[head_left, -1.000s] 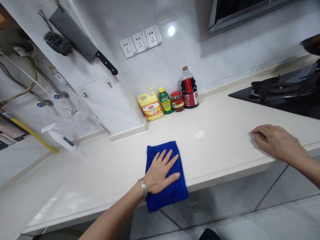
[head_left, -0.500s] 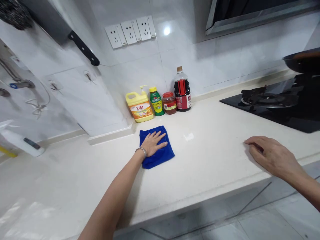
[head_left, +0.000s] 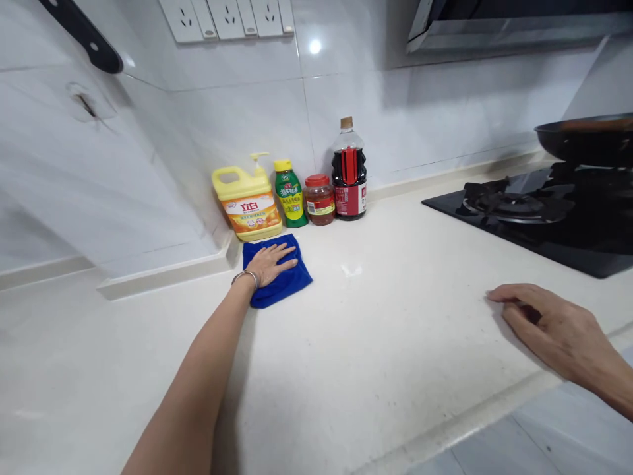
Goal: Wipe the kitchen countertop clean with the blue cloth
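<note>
My left hand lies flat with fingers spread on a blue cloth, pressing it against the white countertop. The cloth's back edge is right at the foot of a yellow detergent jug with a pump top. Beside the jug, along the wall, stand a green bottle with a yellow cap, a red-lidded jar and a large bottle of dark sauce. Near the counter's front edge at right, my right hand rests with loosely curled fingers, thumb and forefinger apart, holding nothing.
A black gas stove occupies the right, with a wok on it. The range hood hangs above. At upper left, a black knife handle juts near wall sockets. A wall column borders the counter at left.
My left hand and the cloth have moved back toward the wall, up to the yellow jug. The view has come closer to the counter. My right hand keeps its pose near the front edge.
</note>
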`<state>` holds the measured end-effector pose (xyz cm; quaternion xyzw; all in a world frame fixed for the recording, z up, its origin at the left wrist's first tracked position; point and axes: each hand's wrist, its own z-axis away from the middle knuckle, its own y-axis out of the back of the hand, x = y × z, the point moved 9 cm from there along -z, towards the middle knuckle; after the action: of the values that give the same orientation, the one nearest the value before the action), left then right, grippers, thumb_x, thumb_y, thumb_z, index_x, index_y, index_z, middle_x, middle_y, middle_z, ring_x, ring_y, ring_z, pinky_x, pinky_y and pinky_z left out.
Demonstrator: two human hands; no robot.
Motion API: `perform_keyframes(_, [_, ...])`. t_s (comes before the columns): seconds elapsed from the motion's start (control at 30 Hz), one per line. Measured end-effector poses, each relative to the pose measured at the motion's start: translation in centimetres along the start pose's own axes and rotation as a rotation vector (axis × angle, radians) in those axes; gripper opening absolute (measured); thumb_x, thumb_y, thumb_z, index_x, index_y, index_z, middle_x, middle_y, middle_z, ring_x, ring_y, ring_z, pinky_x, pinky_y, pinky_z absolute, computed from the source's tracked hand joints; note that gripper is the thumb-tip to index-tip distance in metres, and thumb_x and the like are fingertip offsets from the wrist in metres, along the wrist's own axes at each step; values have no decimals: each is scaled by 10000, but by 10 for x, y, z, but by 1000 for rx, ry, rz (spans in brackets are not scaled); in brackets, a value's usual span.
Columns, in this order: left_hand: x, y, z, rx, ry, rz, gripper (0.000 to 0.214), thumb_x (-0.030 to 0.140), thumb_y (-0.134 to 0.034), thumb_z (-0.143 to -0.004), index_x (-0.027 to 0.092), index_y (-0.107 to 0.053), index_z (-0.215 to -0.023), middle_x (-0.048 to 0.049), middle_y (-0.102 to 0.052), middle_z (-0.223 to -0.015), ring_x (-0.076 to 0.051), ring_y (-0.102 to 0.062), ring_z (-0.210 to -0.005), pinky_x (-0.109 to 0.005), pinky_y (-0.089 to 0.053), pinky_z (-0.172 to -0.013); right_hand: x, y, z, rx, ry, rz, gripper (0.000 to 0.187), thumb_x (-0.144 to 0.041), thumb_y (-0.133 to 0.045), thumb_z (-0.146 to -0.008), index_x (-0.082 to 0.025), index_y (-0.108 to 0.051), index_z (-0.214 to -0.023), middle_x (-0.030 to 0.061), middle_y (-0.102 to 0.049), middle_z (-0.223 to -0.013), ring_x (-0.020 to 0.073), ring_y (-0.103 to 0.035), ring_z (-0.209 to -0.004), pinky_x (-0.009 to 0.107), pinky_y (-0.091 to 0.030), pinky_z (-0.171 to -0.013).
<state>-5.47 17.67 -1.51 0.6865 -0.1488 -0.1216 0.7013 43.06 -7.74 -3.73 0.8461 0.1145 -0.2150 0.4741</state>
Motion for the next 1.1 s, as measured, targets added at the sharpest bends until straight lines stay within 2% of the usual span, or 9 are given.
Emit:
perform_keyframes(0.23, [-31,6,-10,42,228,-36,745,699,-242,-954,314,-351,-1583,-59,-232,-1699,-357,-139,-1578,-565,-158,-1264,-9,8,-1,78,-6,-71,249,-413,-513,-811,-294,-709,-909,27,-756,-1017,255,-695,-879,419,-543,-842])
perform_keyframes(0.33, [-26,9,-2,19,299,-65,745,668,-234,-962,288,-320,-1598,-107,-213,-1699,-400,-130,-1571,-606,-142,-1254,-20,9,-2,92,43,-97,218,-339,-489,-827,-275,-688,-889,38,-752,-990,238,-685,-892,401,-534,-863])
perform_keyframes(0.43, [-5,8,9,-14,330,-97,788,668,-203,-961,231,-270,-1614,-178,-193,-1691,-438,-182,-1550,-626,-162,-1240,-27,9,-3,108,100,-98,199,-274,-472,-832,-257,-666,-873,40,-741,-972,222,-667,-898,375,-518,-850])
perform_keyframes(0.5, [21,5,17,-24,314,-115,819,698,-170,-952,231,-241,-1621,-187,-180,-1693,-443,-183,-1548,-626,-175,-1235,-30,9,-3,119,122,-84,189,-250,-463,-838,-245,-651,-859,40,-731,-948,221,-652,-897,369,-503,-839])
perform_keyframes(0.6, [81,-2,28,-34,226,-120,843,734,-139,-938,254,-227,-1624,-168,-165,-1702,-423,-167,-1558,-602,-158,-1249,-31,6,-3,132,138,-33,175,-240,-458,-848,-231,-633,-841,50,-717,-928,237,-624,-910,369,-476,-817])
perform_keyframes(0.83, [270,-19,47,-55,-79,-58,879,805,-168,-901,303,-242,-1619,-116,-144,-1713,-412,-99,-1572,-620,-119,-1261,-30,3,-5,132,106,2,202,-208,-445,-887,-213,-639,-830,78,-720,-960,234,-614,-925,347,-448,-832])
perform_keyframes(0.9, [315,-23,59,-63,-161,-37,893,816,-174,-894,301,-235,-1621,-120,-127,-1714,-413,-77,-1574,-625,-102,-1266,-29,5,-7,135,92,-10,223,-200,-436,-894,-207,-650,-833,84,-724,-956,229,-623,-929,340,-449,-849])
perform_keyframes(1.0, [357,-28,85,-75,-246,-7,903,828,-199,-884,309,-234,-1621,-109,-110,-1718,-402,-53,-1578,-609,-81,-1279,-25,7,-8,137,82,-28,254,-194,-428,-885,-193,-677,-837,97,-733,-942,226,-638,-908,341,-458,-875])
perform_keyframes(1.1, [367,-29,116,-98,-297,60,887,831,-231,-884,327,-260,-1614,-85,-96,-1721,-386,-29,-1583,-613,-55,-1284,-18,5,-8,140,71,-44,275,-211,-433,-864,-182,-707,-864,110,-742,-952,233,-650,-896,352,-477,-877])
